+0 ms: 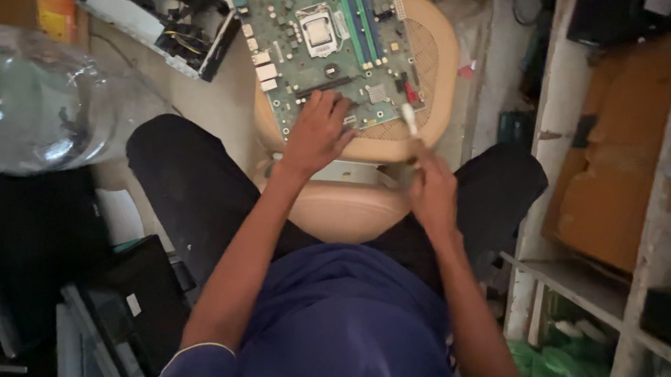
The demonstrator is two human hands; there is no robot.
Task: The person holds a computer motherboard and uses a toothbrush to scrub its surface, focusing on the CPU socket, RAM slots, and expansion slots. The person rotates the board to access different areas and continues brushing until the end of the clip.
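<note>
A green computer motherboard [331, 34] lies flat on a beige plastic stool [435, 66] between my knees. My left hand [318, 133] rests palm-down on the board's near edge, fingers spread over it. My right hand [433, 189] is closed around a small white brush [409, 120], whose pale tip points up at the board's near right corner. The brush's handle is hidden inside my fist.
An open grey computer case [164, 4] with cables lies on the floor at the far left. A large clear water bottle [25, 102] sits at left, above dark flat devices [124, 299]. Shelving [591, 282] with boxes and green bags stands at right.
</note>
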